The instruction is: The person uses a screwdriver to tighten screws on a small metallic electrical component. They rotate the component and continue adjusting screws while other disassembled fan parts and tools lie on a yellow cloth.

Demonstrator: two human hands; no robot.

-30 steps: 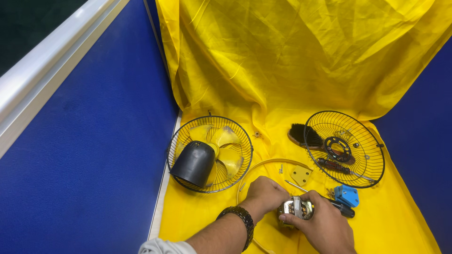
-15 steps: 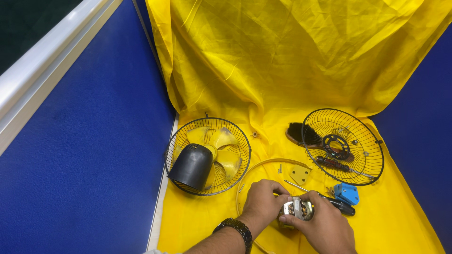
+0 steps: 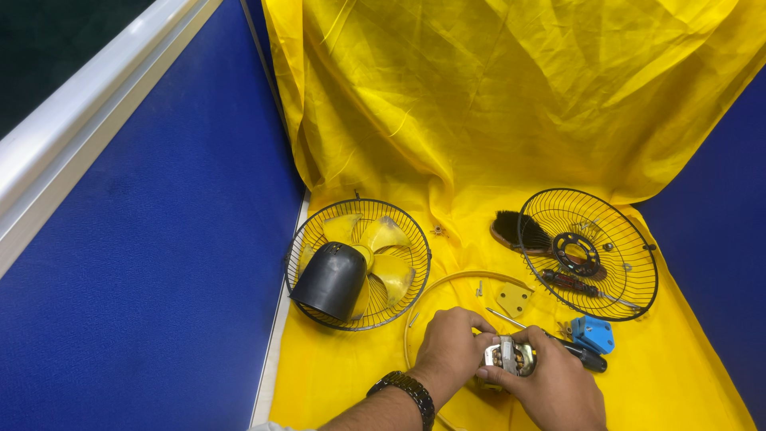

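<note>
Both of my hands hold a small metal fan motor (image 3: 508,359) with copper windings, low in the view over the yellow cloth (image 3: 479,120). My left hand (image 3: 449,349), with a dark watch on the wrist, grips its left side. My right hand (image 3: 552,386) cups it from the right and below. A thin tan ring (image 3: 447,286) lies on the cloth around my hands. Just right of the motor lie a black-handled tool (image 3: 586,359) and a small blue plastic part (image 3: 594,333).
A wire fan guard (image 3: 359,263) at left holds yellow blades (image 3: 387,247) and a black motor cover (image 3: 331,279). A second wire guard (image 3: 589,254) at right lies over a brush (image 3: 504,227), a black ring and a screwdriver (image 3: 576,283). Blue partition walls (image 3: 159,263) flank the cloth.
My hands stay on the motor and shift only slightly; the view has drifted a little. The parts on the cloth have not moved.
</note>
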